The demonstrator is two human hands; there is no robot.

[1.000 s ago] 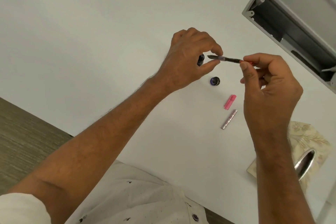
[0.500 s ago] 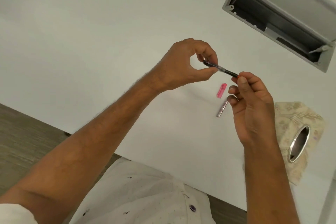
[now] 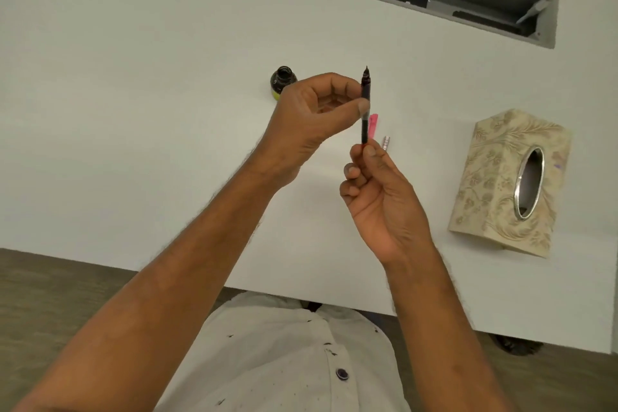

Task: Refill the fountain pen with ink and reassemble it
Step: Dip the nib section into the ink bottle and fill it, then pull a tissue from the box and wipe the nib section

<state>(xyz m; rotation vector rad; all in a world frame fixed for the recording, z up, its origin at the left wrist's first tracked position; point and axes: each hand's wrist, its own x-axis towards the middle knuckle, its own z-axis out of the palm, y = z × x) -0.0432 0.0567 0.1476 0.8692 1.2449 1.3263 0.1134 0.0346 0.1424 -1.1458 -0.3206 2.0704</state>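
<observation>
The pen section (image 3: 365, 104) has swung from lying crosswise to standing nib-up above the table (image 3: 133, 110), likely to check the fill before reassembly. It is slim and dark, its nib stained with ink. The left hand (image 3: 311, 120) pinches its middle; the right hand (image 3: 378, 191) grips its lower end. Behind it lie a pink part (image 3: 373, 125) and a silvery part (image 3: 386, 143). The open ink bottle (image 3: 282, 80) stands to the left.
</observation>
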